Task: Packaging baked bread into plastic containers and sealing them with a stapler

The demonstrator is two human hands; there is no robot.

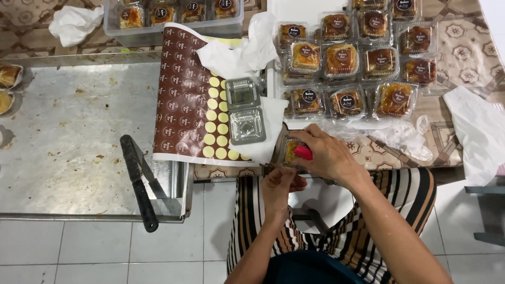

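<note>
My right hand (pixel 330 156) grips a small red tool (pixel 303 153) and presses it on a clear plastic box holding a golden pastry (pixel 290 151) at the table's near edge. My left hand (pixel 280 187) sits just below that box with fingers curled under it; whether it grips the box is unclear. An open, unfilled clear clamshell box (pixel 245 111) lies to the left on white paper. Beside it lies a brown sticker sheet (pixel 185 100) with round labels, many peeled off to yellow circles.
Several sealed pastry boxes with round labels (pixel 348 58) fill the table's far side. A steel tray table (pixel 68 142) at left carries a black-handled knife (pixel 138 181). White plastic bags (pixel 476 131) lie at right, crumpled tissue (pixel 239 50) behind, and a clear tub of pastries (pixel 173 16).
</note>
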